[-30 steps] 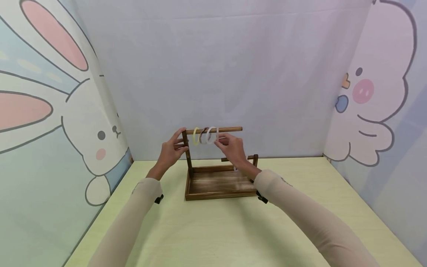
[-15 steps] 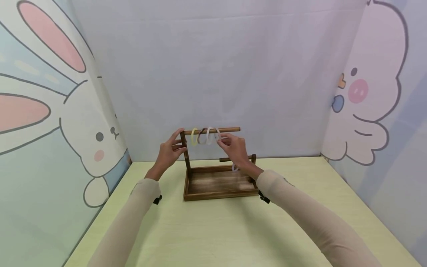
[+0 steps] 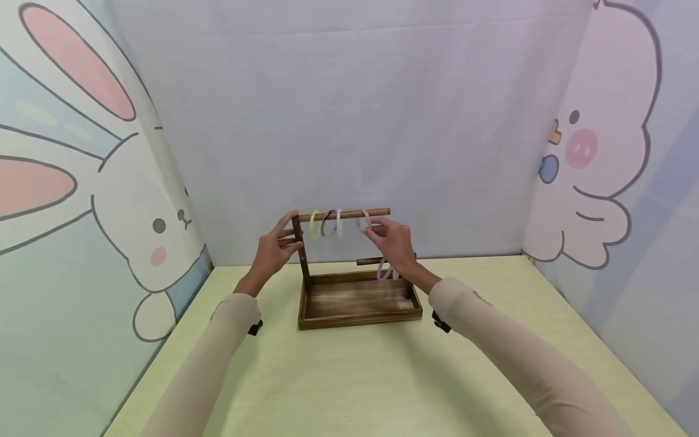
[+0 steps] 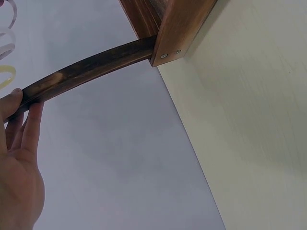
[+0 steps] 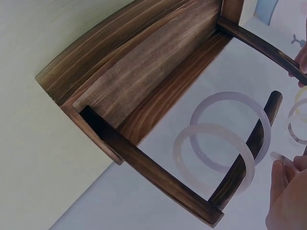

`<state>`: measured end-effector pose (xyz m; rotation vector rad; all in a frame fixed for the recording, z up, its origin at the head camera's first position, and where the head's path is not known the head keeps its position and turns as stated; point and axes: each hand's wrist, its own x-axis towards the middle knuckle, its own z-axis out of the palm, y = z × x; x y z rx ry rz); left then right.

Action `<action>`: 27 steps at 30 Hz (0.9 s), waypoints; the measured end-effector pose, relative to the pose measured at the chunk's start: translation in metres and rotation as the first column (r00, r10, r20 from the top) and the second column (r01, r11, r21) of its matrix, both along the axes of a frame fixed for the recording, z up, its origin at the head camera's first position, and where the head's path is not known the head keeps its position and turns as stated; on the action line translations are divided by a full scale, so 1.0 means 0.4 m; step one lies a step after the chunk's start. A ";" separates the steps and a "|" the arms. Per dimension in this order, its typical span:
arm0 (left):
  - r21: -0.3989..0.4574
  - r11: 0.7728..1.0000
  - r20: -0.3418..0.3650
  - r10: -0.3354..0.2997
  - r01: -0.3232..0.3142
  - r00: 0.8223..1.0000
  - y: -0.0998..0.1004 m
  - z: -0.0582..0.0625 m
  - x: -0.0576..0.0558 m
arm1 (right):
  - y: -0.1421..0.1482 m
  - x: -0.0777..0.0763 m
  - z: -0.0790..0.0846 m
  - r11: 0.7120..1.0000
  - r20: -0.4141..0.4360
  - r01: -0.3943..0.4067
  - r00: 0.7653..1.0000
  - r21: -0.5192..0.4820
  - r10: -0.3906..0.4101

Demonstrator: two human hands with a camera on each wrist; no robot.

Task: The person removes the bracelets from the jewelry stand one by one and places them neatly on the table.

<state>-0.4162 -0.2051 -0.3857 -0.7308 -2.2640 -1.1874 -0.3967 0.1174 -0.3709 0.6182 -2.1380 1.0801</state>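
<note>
A wooden bangle stand (image 3: 360, 318) has a tall post (image 3: 304, 261) at its left, which my left hand (image 3: 273, 247) grips near the top between thumb and fingers. With thumb and fingertips my right hand (image 3: 397, 244) pinches a pale bangle (image 3: 368, 217) that encircles the upper bar (image 3: 380, 212), near the bar's free right end. Further left on that bar hang a yellow bangle (image 3: 312, 226), a brown-and-clear bangle (image 3: 323, 226) and a white bangle (image 3: 339, 223). In the right wrist view only part of the pinched bangle shows beside the fingertips.
A shorter bar (image 3: 369, 261) on the stand's right side carries a lavender bangle (image 5: 225, 96) and a whitish bangle (image 5: 178, 158), below my right hand. The stand's tray base rests on the pale table (image 3: 338, 376), in front of a grey-white curtain (image 3: 349, 121).
My right hand has slid its pale bangle rightward along the upper bar, widening the gap to the white one. The left hand stays on the post. The head view has shifted slightly.
</note>
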 end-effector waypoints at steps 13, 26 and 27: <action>0.008 1.000 0.005 -0.015 0.015 1.000 -0.002 -0.002 -0.001 | 0.042 -0.004 0.004 0.999 0.062 0.011 0.998 -0.051 -0.008; 0.009 1.000 -0.003 -0.006 0.006 1.000 -0.002 -0.007 -0.001 | 0.075 -0.001 0.010 0.993 0.139 0.029 0.990 -0.111 -0.014; 0.007 1.000 -0.006 -0.005 0.005 1.000 -0.003 -0.009 0.000 | 0.077 0.001 0.010 0.993 0.139 0.028 0.990 -0.111 -0.013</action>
